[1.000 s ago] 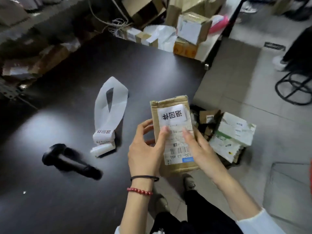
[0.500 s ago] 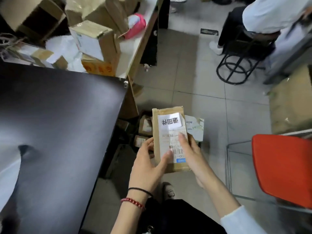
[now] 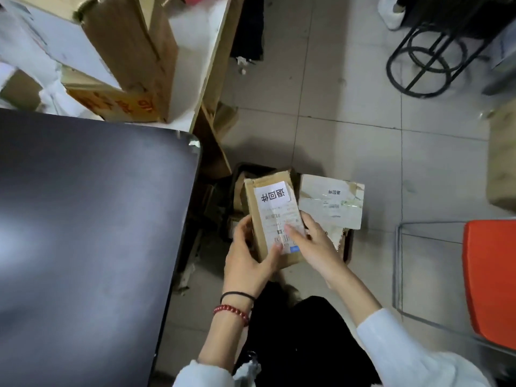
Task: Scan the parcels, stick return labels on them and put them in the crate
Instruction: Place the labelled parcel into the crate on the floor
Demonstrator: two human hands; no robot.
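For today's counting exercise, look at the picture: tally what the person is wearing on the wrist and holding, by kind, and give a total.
Black wrist bands: 1
Red bead bracelets: 1
Brown parcels held in both hands: 1, left hand, right hand
White return labels on that parcel: 1
Total: 4

A brown cardboard parcel (image 3: 272, 219) is marked with a white return label (image 3: 273, 194) printed in black characters. Left of the parcel, a black table (image 3: 92, 219) is seen; right of it, a red seat (image 3: 491, 280). Below the parcel, a black band (image 3: 237, 295) and red beads (image 3: 231, 312) are worn.
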